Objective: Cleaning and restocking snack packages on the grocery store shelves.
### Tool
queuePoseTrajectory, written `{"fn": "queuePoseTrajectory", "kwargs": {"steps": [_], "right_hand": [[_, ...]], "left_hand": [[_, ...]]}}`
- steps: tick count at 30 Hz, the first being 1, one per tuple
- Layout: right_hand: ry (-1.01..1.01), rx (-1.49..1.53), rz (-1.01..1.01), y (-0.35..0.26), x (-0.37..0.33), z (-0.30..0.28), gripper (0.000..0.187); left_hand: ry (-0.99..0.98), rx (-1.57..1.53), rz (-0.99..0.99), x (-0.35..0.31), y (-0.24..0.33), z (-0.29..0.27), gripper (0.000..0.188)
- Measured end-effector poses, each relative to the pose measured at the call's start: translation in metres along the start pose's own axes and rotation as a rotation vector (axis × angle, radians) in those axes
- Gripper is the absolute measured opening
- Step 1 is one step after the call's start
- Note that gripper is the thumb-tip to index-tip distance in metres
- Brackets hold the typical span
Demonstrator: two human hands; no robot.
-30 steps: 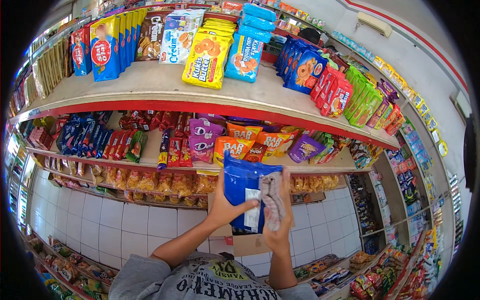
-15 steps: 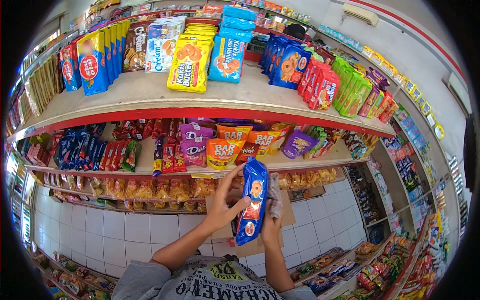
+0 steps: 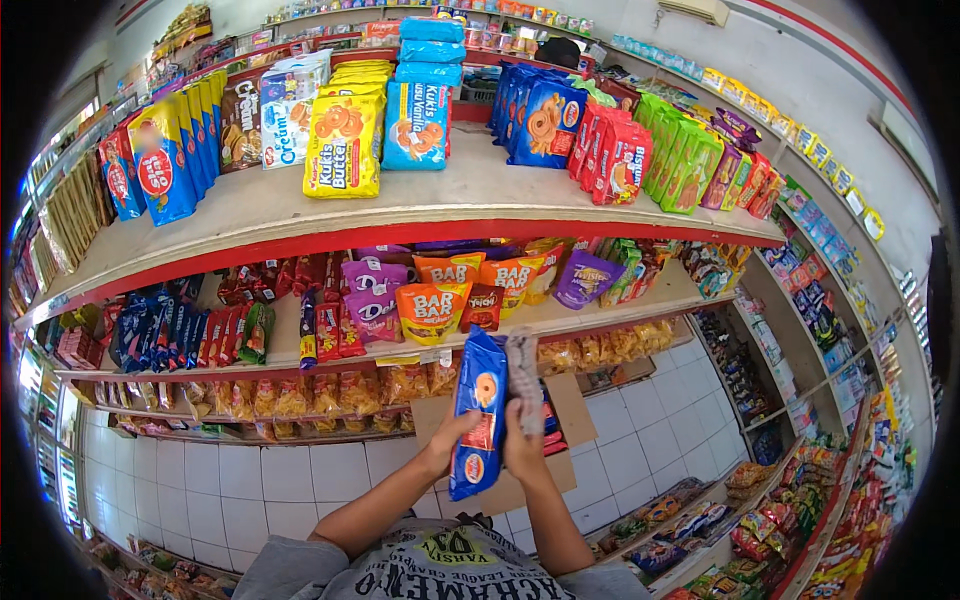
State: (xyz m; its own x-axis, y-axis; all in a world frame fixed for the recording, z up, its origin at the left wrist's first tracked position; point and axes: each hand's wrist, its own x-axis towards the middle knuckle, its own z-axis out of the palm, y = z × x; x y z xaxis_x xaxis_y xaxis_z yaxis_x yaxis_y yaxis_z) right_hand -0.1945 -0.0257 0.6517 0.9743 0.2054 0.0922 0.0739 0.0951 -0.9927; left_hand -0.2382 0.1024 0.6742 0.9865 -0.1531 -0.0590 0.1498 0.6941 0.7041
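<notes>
A long blue cookie pack (image 3: 470, 400) with a round cookie picture is held upright in front of my chest, below the lower shelf. My left hand (image 3: 445, 443) grips its left side near the lower half, thumb across the front. On the other side my right hand (image 3: 520, 450) is closed on a crumpled greyish cloth (image 3: 523, 375) that stands up beside the pack's right edge. Part of the right hand's fingers is hidden behind the pack. Beneath the hands sits an open cardboard box (image 3: 570, 405) with blue and red packs showing inside.
Ahead runs an upper shelf (image 3: 440, 205) with a red edge, bearing yellow, light-blue, dark-blue and red biscuit packs. Under it, a lower shelf (image 3: 400, 350) holds snack bags and bars. Stocked racks (image 3: 790, 330) line the right. White floor tiles (image 3: 290, 475) lie below.
My left hand has shifted lower on the cookie pack, which has moved slightly left. The cloth in my right hand has risen and straightened beside it. The view has turned a little right.
</notes>
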Motion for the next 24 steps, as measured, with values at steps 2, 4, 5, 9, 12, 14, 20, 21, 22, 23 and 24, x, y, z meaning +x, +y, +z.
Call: {"fn": "queuePoseTrajectory", "kwargs": {"steps": [2, 4, 5, 9, 12, 14, 20, 21, 22, 23, 24], "right_hand": [[-0.183, -0.217, -0.562, -0.042, -0.010, 0.026, 0.049], [-0.211, -0.342, -0.706, -0.044, -0.030, 0.023, 0.050], [-0.254, -0.342, -0.649, -0.046, -0.041, 0.021, 0.051], [-0.188, -0.345, -0.591, -0.027, -0.025, -0.003, 0.047], [-0.038, 0.013, -0.237, -0.030, -0.002, -0.015, 0.037], [-0.026, -0.087, -0.308, -0.033, -0.008, -0.016, 0.040], [-0.288, -0.481, -0.650, -0.035, -0.051, -0.049, 0.048], [-0.291, -0.195, -0.361, -0.027, -0.063, -0.063, 0.046], [-0.287, 0.094, -0.069, -0.020, -0.068, -0.075, 0.045], [-0.283, 0.101, -0.065, -0.012, -0.063, -0.083, 0.045], [-0.041, 0.257, 0.081, -0.001, -0.056, -0.089, 0.043]], "left_hand": [[0.046, -0.213, 0.059, 0.009, -0.003, -0.026, 0.054], [-0.031, -0.353, 0.072, 0.016, 0.015, -0.018, 0.057], [-0.091, -0.343, 0.017, 0.015, 0.021, -0.014, 0.059], [-0.007, -0.059, 0.009, 0.014, -0.007, -0.011, 0.054], [0.085, 0.057, 0.003, 0.012, -0.014, 0.025, 0.055], [0.089, -0.056, 0.066, 0.030, -0.024, 0.013, 0.054], [0.091, -0.361, 0.295, 0.067, 0.005, 0.025, 0.044], [0.090, -0.353, 0.303, 0.067, 0.007, 0.030, 0.043], [0.100, -0.289, 0.304, 0.070, 0.007, 0.030, 0.043], [0.103, -0.284, 0.298, 0.074, 0.002, 0.028, 0.043], [0.161, -0.193, 0.362, 0.079, -0.004, 0.023, 0.048]]}}
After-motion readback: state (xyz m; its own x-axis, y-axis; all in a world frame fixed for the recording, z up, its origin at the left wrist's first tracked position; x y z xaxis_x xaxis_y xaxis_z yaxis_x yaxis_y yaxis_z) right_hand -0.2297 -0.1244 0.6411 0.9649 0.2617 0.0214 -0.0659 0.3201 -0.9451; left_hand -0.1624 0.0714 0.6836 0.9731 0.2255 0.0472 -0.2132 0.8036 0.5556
